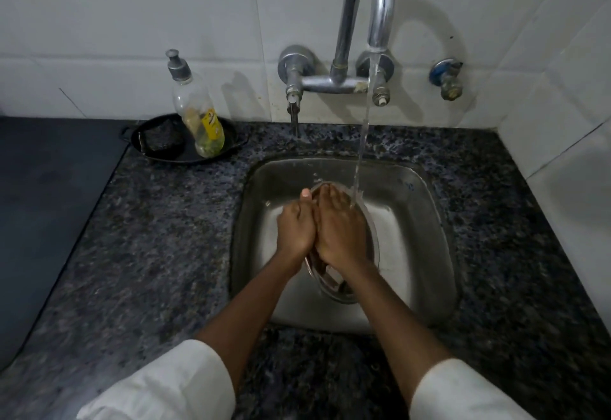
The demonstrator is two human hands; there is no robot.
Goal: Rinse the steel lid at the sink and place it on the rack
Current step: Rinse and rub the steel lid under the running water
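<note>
hands [319, 226] both clasped on steel lid [334, 287] under tap stream [362, 141] (yellow soap bottle [200, 118] label unreadable)

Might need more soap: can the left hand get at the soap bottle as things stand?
Probably not at once: the left hand grips the lid in the sink. The path to the bottle looks clear.

Steel lid [344, 287] tilted up on edge inside the sink [426, 221], round and shiny, rim running from twelve o'clock down to six. Mostly hidden behind both hands. Catching the water stream [362, 141] on its upper rim at about one o'clock, wet and glinting.
</note>
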